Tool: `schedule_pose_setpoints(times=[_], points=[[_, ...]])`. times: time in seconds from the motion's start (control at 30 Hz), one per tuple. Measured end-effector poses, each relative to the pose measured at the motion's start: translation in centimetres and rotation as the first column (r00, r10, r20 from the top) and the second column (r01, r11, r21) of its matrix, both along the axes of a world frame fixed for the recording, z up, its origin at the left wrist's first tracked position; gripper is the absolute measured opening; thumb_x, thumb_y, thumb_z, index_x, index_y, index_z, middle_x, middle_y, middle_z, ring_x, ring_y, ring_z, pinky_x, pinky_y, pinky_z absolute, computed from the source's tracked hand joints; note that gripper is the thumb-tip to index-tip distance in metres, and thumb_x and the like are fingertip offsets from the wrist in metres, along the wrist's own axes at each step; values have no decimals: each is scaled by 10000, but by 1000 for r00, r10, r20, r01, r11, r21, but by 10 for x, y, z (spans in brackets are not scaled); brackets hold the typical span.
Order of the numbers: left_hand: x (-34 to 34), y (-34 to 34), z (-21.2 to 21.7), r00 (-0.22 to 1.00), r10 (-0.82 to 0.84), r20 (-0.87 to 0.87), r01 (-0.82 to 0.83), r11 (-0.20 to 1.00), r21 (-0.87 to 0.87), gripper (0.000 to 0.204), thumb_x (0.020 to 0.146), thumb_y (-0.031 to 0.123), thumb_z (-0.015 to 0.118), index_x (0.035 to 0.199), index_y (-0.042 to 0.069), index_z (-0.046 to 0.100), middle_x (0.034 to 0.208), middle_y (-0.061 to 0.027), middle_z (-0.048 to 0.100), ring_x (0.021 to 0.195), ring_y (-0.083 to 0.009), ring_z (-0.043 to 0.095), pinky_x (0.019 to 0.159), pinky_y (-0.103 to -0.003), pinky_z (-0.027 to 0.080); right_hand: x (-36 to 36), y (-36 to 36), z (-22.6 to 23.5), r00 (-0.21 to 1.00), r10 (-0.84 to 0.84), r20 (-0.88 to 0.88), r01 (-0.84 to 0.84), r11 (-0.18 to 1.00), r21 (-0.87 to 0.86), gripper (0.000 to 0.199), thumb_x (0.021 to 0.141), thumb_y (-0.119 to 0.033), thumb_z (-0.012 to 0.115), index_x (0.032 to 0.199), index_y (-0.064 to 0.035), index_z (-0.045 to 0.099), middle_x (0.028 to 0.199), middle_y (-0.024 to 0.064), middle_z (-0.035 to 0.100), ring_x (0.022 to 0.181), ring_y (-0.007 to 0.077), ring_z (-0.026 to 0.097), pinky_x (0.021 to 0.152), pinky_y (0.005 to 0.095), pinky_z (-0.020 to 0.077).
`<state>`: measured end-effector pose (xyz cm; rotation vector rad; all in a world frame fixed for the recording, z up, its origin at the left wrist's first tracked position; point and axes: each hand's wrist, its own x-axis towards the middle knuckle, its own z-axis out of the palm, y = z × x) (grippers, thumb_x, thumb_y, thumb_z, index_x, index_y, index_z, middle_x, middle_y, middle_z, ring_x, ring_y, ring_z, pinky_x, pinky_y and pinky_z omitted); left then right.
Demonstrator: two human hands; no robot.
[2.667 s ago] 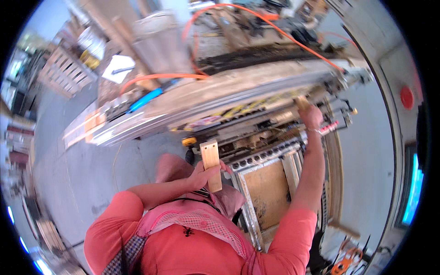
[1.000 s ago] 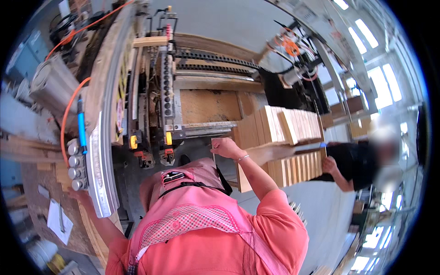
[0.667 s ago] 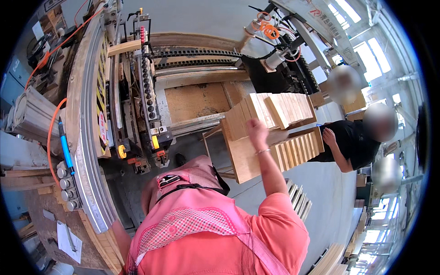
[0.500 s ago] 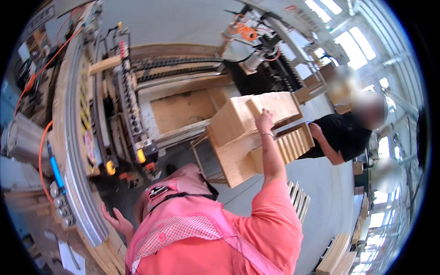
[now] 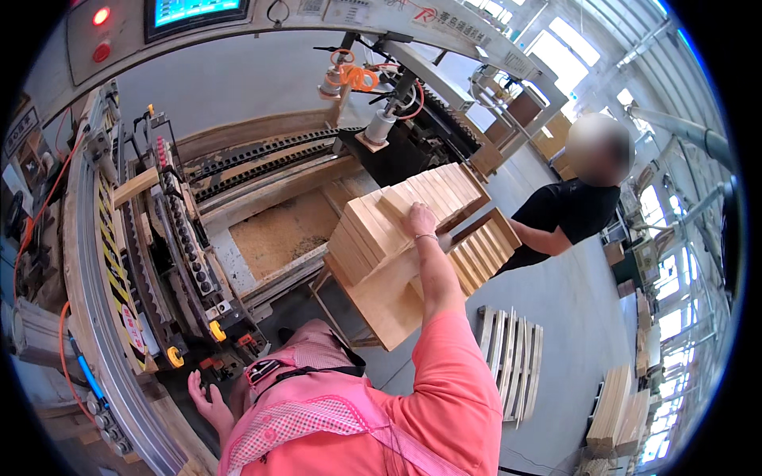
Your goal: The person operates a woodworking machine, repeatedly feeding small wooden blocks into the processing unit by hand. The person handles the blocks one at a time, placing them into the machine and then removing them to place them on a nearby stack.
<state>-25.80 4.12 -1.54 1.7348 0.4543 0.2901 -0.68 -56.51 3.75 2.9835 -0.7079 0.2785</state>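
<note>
My right arm reaches out to a row of light wooden boards (image 5: 353, 238) standing packed together on a small wooden table (image 5: 381, 308). My right hand (image 5: 421, 220) is closed over the edge of a wooden board (image 5: 394, 203) that stands slightly proud of the row; its fingertips are partly hidden. Beside this row, toward the co-worker, is a second row of wooden pieces (image 5: 482, 252). Low on the left, my left hand (image 5: 210, 404) hangs with its fingers apart and nothing in it, near the machine's front rail.
A machine with long metal rails (image 5: 131, 305) and chain tracks (image 5: 270, 163) fills the left and far side. Above it are a lit screen (image 5: 194, 9) and a red button (image 5: 101, 52). A co-worker in black (image 5: 567, 208) stands beyond the boards. A slatted pallet (image 5: 512, 361) lies on the floor.
The view has shifted, bringing the machine's screen panel into sight and more of the pallet. My right hand stays on the board; my left hand remains low with fingers apart.
</note>
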Motion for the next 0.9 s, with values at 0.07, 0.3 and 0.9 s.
schedule_pose_setpoints(times=[0.07, 0.3, 0.9], points=[[5, -3, 2, 1000, -24, 8, 24, 1000, 6, 486, 834, 4, 469, 1308, 49, 375, 1304, -114, 460, 1208, -208, 416, 980, -339, 283, -1, 8, -1, 995, 32, 94, -24, 996, -85, 305, 695, -204, 641, 917, -10, 562, 950, 174, 591, 907, 309, 589, 787, 393, 489], [18, -11, 4, 997, -73, 7, 73, 991, -108, 468, 839, 5, 462, 1299, 32, 382, 1287, -118, 476, 1191, -207, 431, 945, -323, 320, -48, 104, 32, 906, 290, 308, -319, 947, 49, 322, 722, -240, 662, 904, -41, 485, 848, 164, 543, 796, 342, 557, 673, 447, 470], [50, -17, 18, 995, -11, 99, 40, 955, -295, 248, 889, -3, 465, 1131, -27, 513, 1085, -110, 580, 1008, -170, 556, 919, -291, 417, 12, 302, 78, 411, 906, 101, -877, 363, 314, 293, 679, -234, 663, 878, -53, 546, 864, 155, 534, 814, 345, 563, 670, 424, 496]])
